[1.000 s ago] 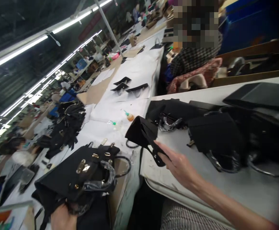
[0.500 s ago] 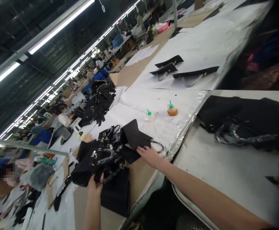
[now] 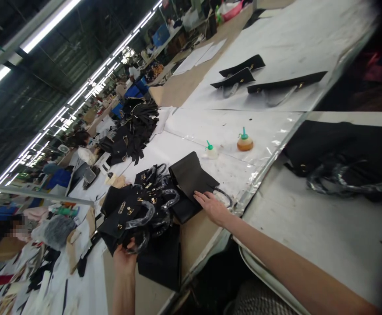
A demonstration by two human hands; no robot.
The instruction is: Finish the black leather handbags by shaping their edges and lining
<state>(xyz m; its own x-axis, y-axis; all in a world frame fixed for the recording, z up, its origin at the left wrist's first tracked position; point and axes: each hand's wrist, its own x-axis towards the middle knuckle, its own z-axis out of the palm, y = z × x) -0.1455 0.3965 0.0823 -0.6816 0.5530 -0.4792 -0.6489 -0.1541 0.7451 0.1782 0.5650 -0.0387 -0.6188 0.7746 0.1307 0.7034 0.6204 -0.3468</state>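
Note:
My left hand is at the lower edge of a black bag panel with gold hardware and a plastic-wrapped handle. Its thumb and fingers are closed on that edge, partly hidden by the panel. More black panels and wrapped handles lie in a pile just behind it. My right hand rests with fingers stretched out on a folded black sheet, whose upper part stands up in a bend. Below the pile, another flat black piece lies on brown board near the table edge.
Two small bottles with green spouts stand beyond my right hand, one with amber liquid, one whitish. Black handled panels lie farther back. A side table on the right bears another black piece. Coworkers sit at the far left.
My left hand has tilted the bag panel up, showing more of its gold hardware and handle. My right hand stays on the folded sheet. The view has shifted slightly.

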